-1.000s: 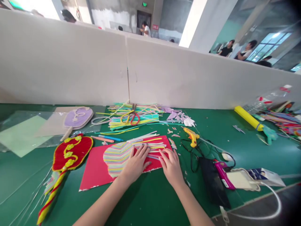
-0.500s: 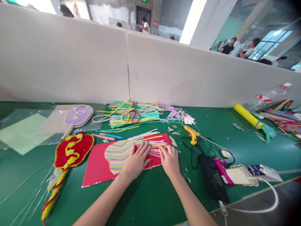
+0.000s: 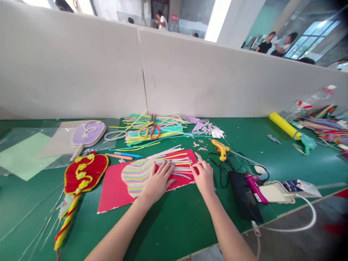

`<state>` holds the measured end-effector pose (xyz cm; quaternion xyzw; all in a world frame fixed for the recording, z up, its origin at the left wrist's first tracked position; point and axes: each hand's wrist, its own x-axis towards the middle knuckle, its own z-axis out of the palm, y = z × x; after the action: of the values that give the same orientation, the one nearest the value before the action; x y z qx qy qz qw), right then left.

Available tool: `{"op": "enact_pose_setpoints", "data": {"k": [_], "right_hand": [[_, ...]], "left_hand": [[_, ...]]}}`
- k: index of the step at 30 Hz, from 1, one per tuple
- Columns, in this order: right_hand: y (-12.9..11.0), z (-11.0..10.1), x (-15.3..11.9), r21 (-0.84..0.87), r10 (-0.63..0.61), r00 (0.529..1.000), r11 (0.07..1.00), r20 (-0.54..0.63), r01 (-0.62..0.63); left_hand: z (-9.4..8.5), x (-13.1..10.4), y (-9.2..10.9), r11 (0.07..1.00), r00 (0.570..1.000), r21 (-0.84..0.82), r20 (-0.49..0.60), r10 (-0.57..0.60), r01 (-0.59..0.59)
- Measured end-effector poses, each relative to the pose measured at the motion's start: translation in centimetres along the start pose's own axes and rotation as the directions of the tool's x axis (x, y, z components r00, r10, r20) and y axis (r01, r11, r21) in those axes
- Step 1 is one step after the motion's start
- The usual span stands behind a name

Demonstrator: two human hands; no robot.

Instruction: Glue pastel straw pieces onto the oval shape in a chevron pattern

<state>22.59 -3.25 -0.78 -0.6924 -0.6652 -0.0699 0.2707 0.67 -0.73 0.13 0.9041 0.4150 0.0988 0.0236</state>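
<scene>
My left hand [image 3: 160,178] lies flat with fingers outstretched, pressing on a striped fan-shaped layer of pastel pipe cleaners [image 3: 137,177]. This layer covers the middle of a red board [image 3: 111,192], and loose pipe cleaner ends stick out to the right past my fingers. At the board's right edge, my right hand [image 3: 204,177] has its thumb and fingertips pinched at the end of a pale pipe cleaner [image 3: 182,168]. My palm partly hides that edge. Scissors [image 3: 150,131] with yellow and red handles lie on a pipe cleaner pile [image 3: 168,132] behind the board.
Left lie a red-and-yellow fuzzy fan [image 3: 86,174] and a lilac fan [image 3: 88,133]. Right are a yellow glue gun [image 3: 220,149], a black pouch [image 3: 244,199], a cabled phone [image 3: 276,192] and a plastic bottle [image 3: 310,105]. A white partition [image 3: 212,79] stands behind; people are beyond it.
My right hand has moved a little right, from over the pipe cleaners to their ends at the board's edge. My left hand stays on the striped layer. The view has shifted slightly.
</scene>
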Motion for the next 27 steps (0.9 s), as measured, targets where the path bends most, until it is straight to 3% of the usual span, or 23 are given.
{"op": "enact_pose_setpoints", "data": {"k": [6,14,27], "right_hand": [[0.7,0.7,-0.3,0.15,0.014,1.0,0.989,-0.015,-0.012],[1.1,0.7,0.2,0.265,0.117,0.993,0.958,-0.015,-0.109],[0.9,1.6,1.4,0.167,0.136,0.99,0.976,0.028,-0.138]], "left_hand": [[0.0,1.3,1.3,1.0,1.0,-0.029,-0.012,0.01,-0.01],[1.6,2.8,2.8,0.995,0.998,-0.081,0.023,0.057,-0.055],[1.7,2.7,2.8,0.995,0.997,-0.09,0.051,0.058,-0.053]]}}
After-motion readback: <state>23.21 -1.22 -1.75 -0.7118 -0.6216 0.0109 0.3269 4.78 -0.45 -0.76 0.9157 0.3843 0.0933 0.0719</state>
